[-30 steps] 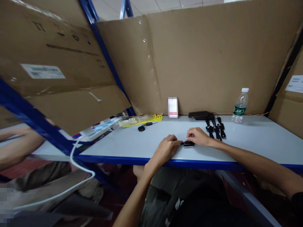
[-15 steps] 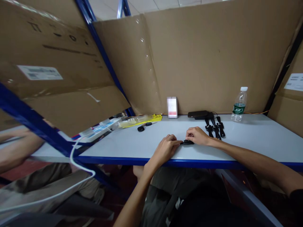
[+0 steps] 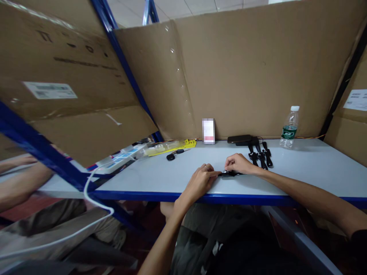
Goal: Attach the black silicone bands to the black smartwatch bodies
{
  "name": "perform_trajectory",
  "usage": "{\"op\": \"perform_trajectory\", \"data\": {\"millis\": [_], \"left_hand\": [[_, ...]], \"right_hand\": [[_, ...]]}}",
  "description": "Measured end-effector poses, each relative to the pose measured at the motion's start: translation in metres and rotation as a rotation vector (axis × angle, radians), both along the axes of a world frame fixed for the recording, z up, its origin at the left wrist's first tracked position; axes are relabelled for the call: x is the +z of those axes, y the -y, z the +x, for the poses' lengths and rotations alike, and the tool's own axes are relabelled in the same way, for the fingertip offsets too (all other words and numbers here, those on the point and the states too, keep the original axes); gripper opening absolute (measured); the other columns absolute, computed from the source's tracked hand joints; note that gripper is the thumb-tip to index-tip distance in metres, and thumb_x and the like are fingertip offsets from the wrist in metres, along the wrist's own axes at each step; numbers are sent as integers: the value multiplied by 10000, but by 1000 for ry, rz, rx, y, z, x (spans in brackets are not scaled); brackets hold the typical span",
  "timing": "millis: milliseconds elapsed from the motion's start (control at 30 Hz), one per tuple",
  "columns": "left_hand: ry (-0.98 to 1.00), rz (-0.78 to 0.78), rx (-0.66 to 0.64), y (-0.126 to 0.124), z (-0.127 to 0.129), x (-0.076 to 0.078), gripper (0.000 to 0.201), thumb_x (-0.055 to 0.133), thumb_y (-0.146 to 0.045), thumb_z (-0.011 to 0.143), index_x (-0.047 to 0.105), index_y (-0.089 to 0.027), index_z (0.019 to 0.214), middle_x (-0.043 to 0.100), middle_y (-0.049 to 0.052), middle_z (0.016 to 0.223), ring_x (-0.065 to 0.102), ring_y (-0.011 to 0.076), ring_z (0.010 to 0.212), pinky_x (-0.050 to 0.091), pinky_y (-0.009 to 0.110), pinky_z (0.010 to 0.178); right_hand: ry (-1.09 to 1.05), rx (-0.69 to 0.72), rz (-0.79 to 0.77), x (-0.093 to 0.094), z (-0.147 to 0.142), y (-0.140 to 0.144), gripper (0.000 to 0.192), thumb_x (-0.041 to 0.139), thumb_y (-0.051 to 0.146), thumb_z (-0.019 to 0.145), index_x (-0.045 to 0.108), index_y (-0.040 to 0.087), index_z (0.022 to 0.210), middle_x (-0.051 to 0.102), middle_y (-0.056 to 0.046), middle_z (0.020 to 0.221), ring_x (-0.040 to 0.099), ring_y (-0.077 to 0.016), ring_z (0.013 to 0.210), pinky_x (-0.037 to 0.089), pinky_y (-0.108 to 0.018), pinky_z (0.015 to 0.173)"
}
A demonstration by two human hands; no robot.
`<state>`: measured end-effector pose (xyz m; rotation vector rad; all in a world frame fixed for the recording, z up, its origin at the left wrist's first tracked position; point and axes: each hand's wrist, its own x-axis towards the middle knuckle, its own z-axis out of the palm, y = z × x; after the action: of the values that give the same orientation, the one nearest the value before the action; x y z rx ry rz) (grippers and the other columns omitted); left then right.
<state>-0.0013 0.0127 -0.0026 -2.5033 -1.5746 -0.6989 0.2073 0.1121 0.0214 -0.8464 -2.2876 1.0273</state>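
Tall cardboard panels [image 3: 243,72] are standing along the back of a white table [image 3: 301,168] with a blue front edge, closing it in on the far side and on the left. A co-worker's forearm [image 3: 20,183] is lying at the far left beyond the blue rack post [image 3: 37,149], and a white cable [image 3: 94,191] is hanging off the table's left end. A water bottle [image 3: 290,128] is standing upright near the back right. A dark flat device [image 3: 239,139] is lying against the back panel, with a row of black straps [image 3: 260,154] just in front of it. Yellow packets [image 3: 172,146] and a small black key fob [image 3: 171,156] are lying further left.

Near the front edge, the left hand [image 3: 200,179] and the right hand [image 3: 239,165] are meeting over a small black watch body [image 3: 229,173], which is lying flat on the table between them. The left fingertips [image 3: 217,174] are touching its left end, curled narrowly. The right fingers [image 3: 229,167] are bending down over its top and right side, pinching it closely. Whether either hand is lifting it, I cannot tell; it appears to be resting on the surface.
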Motion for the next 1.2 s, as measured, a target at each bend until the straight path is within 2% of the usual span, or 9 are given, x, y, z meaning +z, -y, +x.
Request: {"op": "perform_trajectory", "data": {"millis": [67,100,267,567,667,767,933,1133,1200], "left_hand": [[-8,0,5,0,0,0,333,508,-214,992,750,-287,1209,660,90,1008,610,220,950,516,349,850],[-10,2,7,0,0,-1,333,509,-215,992,749,-288,1210,659,90,1008,609,221,952,515,349,849],[-7,10,4,0,0,-1,323,528,-213,987,749,-291,1209,656,85,1011,609,217,954,512,342,860],[-2,-6,0,1,1,2,315,539,-198,982,758,-282,1192,652,91,1005,611,225,966,509,360,884],[2,-5,-2,2,1,2,311,545,-195,978,760,-273,1189,653,91,1004,610,227,970,506,360,886],[-2,-1,-5,2,1,2,315,541,-195,980,755,-269,1199,652,87,1005,610,221,967,504,351,883],[-12,9,-2,1,1,1,318,541,-200,980,751,-277,1206,652,85,1000,610,224,963,503,347,861],[-2,13,-4,0,1,0,302,552,-209,982,759,-285,1188,653,82,999,608,221,960,499,353,872],[-2,13,-2,1,1,0,302,556,-208,981,758,-288,1192,654,82,1007,606,220,961,498,352,870]], "right_hand": [[10,-8,-68,1,0,0,59,700,109,772,724,154,742,667,15,598,622,-140,609,420,-230,584],[28,-23,-40,3,1,1,61,701,119,780,723,156,736,671,12,605,623,-140,617,417,-232,590],[215,-136,350,9,5,12,119,707,209,852,712,173,739,707,-15,711,592,-140,672,347,-252,628],[497,-200,626,7,0,29,211,515,228,951,712,163,915,744,-113,873,621,-205,726,282,-306,620],[503,-224,592,7,-2,28,192,547,228,917,724,174,862,741,-101,826,618,-207,705,271,-306,604],[383,-218,526,7,-1,24,169,582,245,909,737,195,866,740,-63,808,615,-187,714,281,-286,600],[165,-78,317,8,0,18,66,717,203,825,766,196,869,703,7,703,594,-131,656,344,-239,611],[28,-44,33,6,1,9,50,702,158,790,750,156,777,672,8,604,616,-141,613,400,-234,582],[45,-34,4,5,2,7,57,689,161,799,738,155,773,685,0,621,623,-145,612,403,-235,576]]}}
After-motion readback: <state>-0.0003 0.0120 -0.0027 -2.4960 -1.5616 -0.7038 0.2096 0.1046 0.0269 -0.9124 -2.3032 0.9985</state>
